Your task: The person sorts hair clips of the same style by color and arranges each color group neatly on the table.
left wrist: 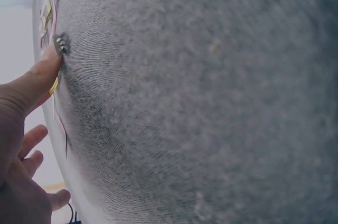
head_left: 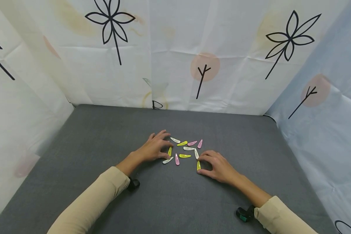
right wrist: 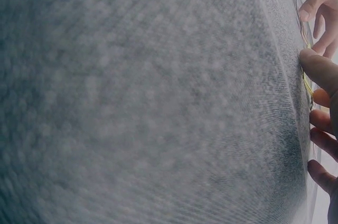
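Several small snap hair clips in white, yellow and pink lie loosely grouped on the grey table. My left hand (head_left: 154, 147) is at the group's left side, thumb and forefinger at the two ends of a yellow hair clip (head_left: 170, 151). Its thumb tip is also beside a white clip (head_left: 168, 160); the other fingers are spread. At the right side, my right hand (head_left: 219, 165) pinches another yellow hair clip (head_left: 198, 165) lengthwise between thumb and forefinger. Just above that one lies a white clip (head_left: 196, 153). In the right wrist view, the thumb (right wrist: 317, 68) partly hides the clips.
Between the hands are a pink clip (head_left: 177, 159), a yellow clip (head_left: 185, 156) and a white clip (head_left: 188, 148). Farther back lie another pink clip (head_left: 200, 144) and a white one (head_left: 175, 140). Patterned white curtains (head_left: 175, 65) border the grey table (head_left: 175, 201).
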The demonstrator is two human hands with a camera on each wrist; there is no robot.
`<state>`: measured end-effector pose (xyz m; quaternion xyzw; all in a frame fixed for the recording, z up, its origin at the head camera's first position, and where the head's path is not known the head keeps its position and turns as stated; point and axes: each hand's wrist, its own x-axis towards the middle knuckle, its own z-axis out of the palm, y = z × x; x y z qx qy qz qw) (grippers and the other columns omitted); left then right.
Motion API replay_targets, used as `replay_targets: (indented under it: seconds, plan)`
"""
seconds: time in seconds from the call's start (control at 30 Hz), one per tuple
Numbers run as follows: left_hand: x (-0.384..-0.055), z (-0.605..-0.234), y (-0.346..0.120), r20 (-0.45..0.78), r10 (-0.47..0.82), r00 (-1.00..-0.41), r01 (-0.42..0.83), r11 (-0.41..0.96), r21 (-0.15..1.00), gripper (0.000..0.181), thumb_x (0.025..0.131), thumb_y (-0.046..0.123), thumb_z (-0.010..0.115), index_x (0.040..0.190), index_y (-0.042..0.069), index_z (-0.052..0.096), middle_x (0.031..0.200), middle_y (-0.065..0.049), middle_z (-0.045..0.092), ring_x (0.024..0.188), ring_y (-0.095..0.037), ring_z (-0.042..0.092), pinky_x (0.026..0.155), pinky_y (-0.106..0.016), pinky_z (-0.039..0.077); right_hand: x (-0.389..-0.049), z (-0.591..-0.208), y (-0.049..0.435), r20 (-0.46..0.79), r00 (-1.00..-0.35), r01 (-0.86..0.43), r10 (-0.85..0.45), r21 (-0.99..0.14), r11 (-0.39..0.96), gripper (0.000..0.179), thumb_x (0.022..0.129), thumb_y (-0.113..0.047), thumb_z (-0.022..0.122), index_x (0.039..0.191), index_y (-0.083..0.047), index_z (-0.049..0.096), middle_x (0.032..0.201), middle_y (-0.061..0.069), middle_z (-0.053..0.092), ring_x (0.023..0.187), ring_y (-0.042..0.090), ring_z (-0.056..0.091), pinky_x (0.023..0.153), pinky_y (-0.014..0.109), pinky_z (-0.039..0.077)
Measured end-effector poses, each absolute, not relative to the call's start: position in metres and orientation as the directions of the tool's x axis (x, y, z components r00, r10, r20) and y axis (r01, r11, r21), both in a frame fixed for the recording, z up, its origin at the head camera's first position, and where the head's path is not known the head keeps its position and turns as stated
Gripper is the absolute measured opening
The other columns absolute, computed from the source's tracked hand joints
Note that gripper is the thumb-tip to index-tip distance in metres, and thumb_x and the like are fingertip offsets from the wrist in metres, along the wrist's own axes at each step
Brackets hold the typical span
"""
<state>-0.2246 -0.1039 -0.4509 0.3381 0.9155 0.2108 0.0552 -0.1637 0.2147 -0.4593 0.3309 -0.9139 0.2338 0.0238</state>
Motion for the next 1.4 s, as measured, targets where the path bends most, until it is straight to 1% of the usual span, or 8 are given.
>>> replay_targets:
  seconds: [0.1, 0.23, 0.37, 0.53, 0.77, 0.9, 1.13, 1.4]
  plan:
    - [-0.224, -0.449, -0.106, 0.041, 0.640, -0.768, 0.590, 0.681, 0.434, 0.048, 0.083, 0.030, 0.085, 0.125, 0.011, 0.073, 0.153, -0.019, 0.044, 0.151, -0.040, 0.021, 0.110, -0.074, 0.018, -0.164, -0.459, 0.214, 0.198, -0.781, -0.614, -0.592, -0.411, 0.673, 0.042, 0.082, -0.035, 0.086, 0.115, -0.012, 0.074, 0.118, 0.002, 0.066, 0.116, 0.022, 0.059, 0.098, 0.051, 0.047]
    - [-0.224, -0.447, -0.114, 0.062, 0.630, -0.774, 0.589, 0.681, 0.434, 0.051, 0.082, 0.030, 0.086, 0.127, 0.010, 0.072, 0.153, -0.019, 0.044, 0.151, -0.041, 0.022, 0.110, -0.071, 0.023, -0.164, -0.459, 0.214, 0.200, -0.783, -0.613, -0.589, -0.413, 0.674, 0.042, 0.082, -0.035, 0.086, 0.115, -0.012, 0.074, 0.118, 0.002, 0.066, 0.116, 0.023, 0.059, 0.098, 0.051, 0.047]
    - [-0.221, -0.446, -0.130, 0.099, 0.605, -0.790, 0.582, 0.690, 0.431, 0.055, 0.081, 0.028, 0.087, 0.130, 0.008, 0.071, 0.152, -0.019, 0.045, 0.149, -0.041, 0.024, 0.109, -0.068, 0.028, -0.164, -0.460, 0.214, 0.210, -0.780, -0.618, -0.590, -0.415, 0.668, 0.042, 0.081, -0.034, 0.087, 0.114, -0.011, 0.074, 0.117, 0.002, 0.066, 0.116, 0.023, 0.060, 0.098, 0.052, 0.047]
    - [-0.214, -0.445, -0.158, 0.130, 0.548, -0.826, 0.545, 0.720, 0.429, 0.053, 0.080, 0.024, 0.088, 0.127, 0.006, 0.071, 0.151, -0.022, 0.045, 0.148, -0.043, 0.027, 0.106, -0.071, 0.030, -0.163, -0.461, 0.214, 0.224, -0.776, -0.624, -0.590, -0.412, 0.664, 0.042, 0.081, -0.034, 0.087, 0.114, -0.011, 0.075, 0.116, 0.002, 0.066, 0.115, 0.023, 0.060, 0.097, 0.052, 0.047]
    - [-0.212, -0.441, -0.200, 0.072, 0.490, -0.868, 0.468, 0.765, 0.443, 0.054, 0.083, 0.018, 0.085, 0.133, 0.004, 0.067, 0.153, -0.026, 0.040, 0.147, -0.047, 0.023, 0.106, -0.073, 0.026, -0.163, -0.463, 0.215, 0.283, -0.748, -0.660, -0.600, -0.402, 0.634, 0.041, 0.080, -0.033, 0.087, 0.112, -0.011, 0.074, 0.116, 0.002, 0.066, 0.113, 0.022, 0.061, 0.093, 0.051, 0.048]
    - [-0.213, -0.441, -0.220, 0.029, 0.474, -0.880, 0.433, 0.775, 0.460, 0.054, 0.084, 0.016, 0.084, 0.134, 0.003, 0.066, 0.153, -0.029, 0.038, 0.145, -0.050, 0.024, 0.104, -0.074, 0.028, -0.162, -0.463, 0.215, 0.291, -0.744, -0.666, -0.602, -0.402, 0.628, 0.040, 0.081, -0.032, 0.087, 0.113, -0.011, 0.074, 0.117, 0.002, 0.066, 0.113, 0.022, 0.061, 0.093, 0.051, 0.048]
    - [-0.211, -0.448, -0.240, 0.022, 0.454, -0.891, 0.408, 0.778, 0.479, 0.052, 0.084, 0.015, 0.084, 0.132, 0.002, 0.067, 0.150, -0.031, 0.040, 0.141, -0.052, 0.030, 0.103, -0.070, 0.033, -0.163, -0.465, 0.214, 0.288, -0.749, -0.660, -0.597, -0.409, 0.631, 0.040, 0.081, -0.033, 0.087, 0.112, -0.011, 0.075, 0.116, 0.001, 0.067, 0.113, 0.022, 0.061, 0.093, 0.052, 0.047]
    - [-0.215, -0.450, -0.251, -0.004, 0.458, -0.889, 0.388, 0.759, 0.523, 0.052, 0.085, 0.015, 0.083, 0.131, 0.000, 0.066, 0.149, -0.035, 0.040, 0.144, -0.057, 0.018, 0.107, -0.072, 0.025, -0.163, -0.465, 0.214, 0.297, -0.746, -0.664, -0.597, -0.407, 0.627, 0.040, 0.081, -0.032, 0.087, 0.113, -0.011, 0.074, 0.116, 0.001, 0.066, 0.112, 0.022, 0.061, 0.092, 0.052, 0.048]
